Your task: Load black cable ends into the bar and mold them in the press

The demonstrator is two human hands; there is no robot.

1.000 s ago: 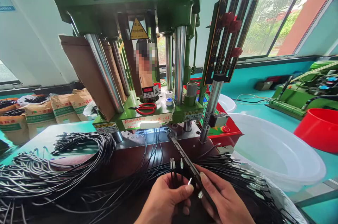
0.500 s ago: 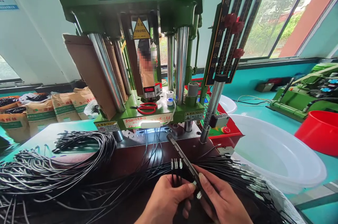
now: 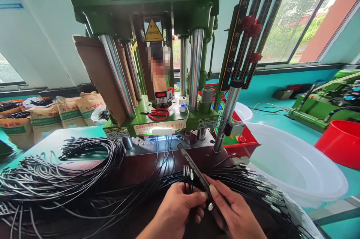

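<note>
My left hand (image 3: pixel 176 214) pinches a small bunch of thin black cables (image 3: pixel 188 179), their metal-tipped ends pointing up. My right hand (image 3: pixel 234 214) grips a long dark metal bar (image 3: pixel 192 167) that slants up and left toward the green press machine (image 3: pixel 157 59). The two thumbs nearly touch where one white cable tip lies against the bar. Piles of black cables (image 3: pixel 56 190) spread across the bench on both sides of my hands.
A red-handled pair of scissors (image 3: pixel 157 114) and small tape rolls lie on the machine's green platen. A large white plastic basin (image 3: pixel 295 166) sits to the right, a red tub (image 3: pixel 340 143) beyond it. Brown sacks (image 3: pixel 67 113) stand at the left.
My hands moved closer together. The loose cable tip at my left thumb has gone against the bar, and the raised cable ends have bunched tighter. The view drifted slightly.
</note>
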